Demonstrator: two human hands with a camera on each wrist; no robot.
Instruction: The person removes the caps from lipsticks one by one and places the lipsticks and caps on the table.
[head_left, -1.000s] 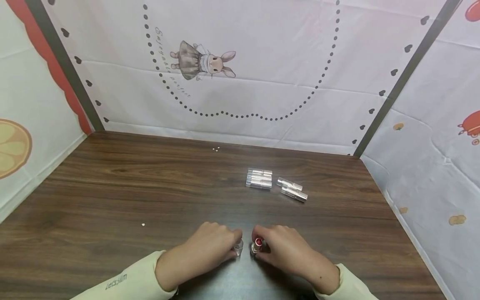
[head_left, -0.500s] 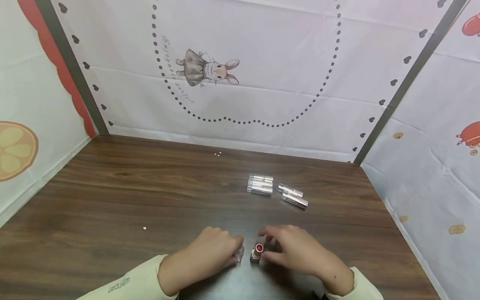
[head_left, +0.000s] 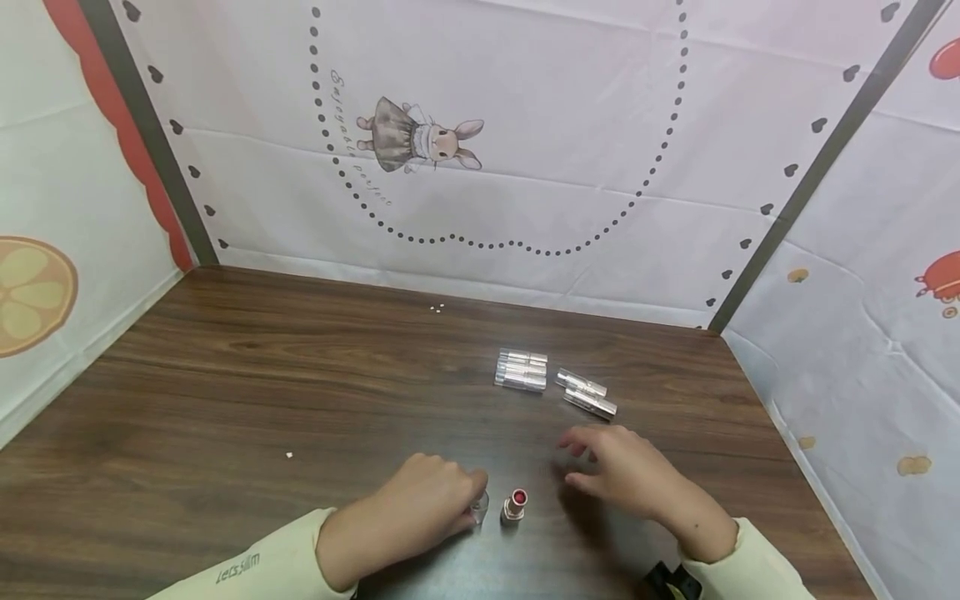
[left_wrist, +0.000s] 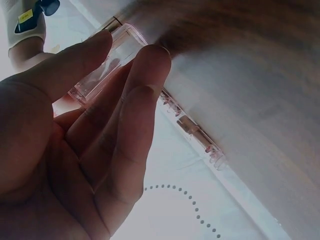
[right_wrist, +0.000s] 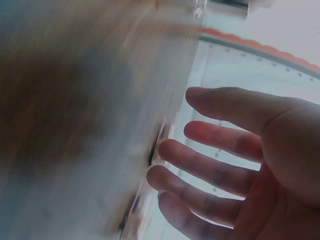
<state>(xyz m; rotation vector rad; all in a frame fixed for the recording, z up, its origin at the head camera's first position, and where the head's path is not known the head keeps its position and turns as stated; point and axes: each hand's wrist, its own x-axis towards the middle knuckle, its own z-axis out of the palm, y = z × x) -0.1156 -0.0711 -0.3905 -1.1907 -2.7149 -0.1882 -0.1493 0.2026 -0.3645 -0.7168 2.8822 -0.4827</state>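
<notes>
A red lipstick (head_left: 513, 507) stands upright and uncapped near the front of the table, between the two hands. Just left of it, the left hand (head_left: 420, 504) pinches a clear cap (left_wrist: 107, 67) between thumb and fingers. Part of the cap is hidden by the fingers. The right hand (head_left: 633, 471) is off to the right of the lipstick, above the table. Its fingers (right_wrist: 210, 160) are spread and relaxed, with nothing in them.
Three clear-capped silver lipstick tubes (head_left: 521, 370) lie side by side farther back, with two more tubes (head_left: 587, 395) slanted to their right. Small white bits (head_left: 437, 308) dot the wooden table (head_left: 247, 375). Printed cloth walls (head_left: 570, 150) enclose its back and sides.
The right hand has let go of the lipstick, leaving it standing, and has moved away to the right. The left hand keeps hold of the clear cap in about the same place.
</notes>
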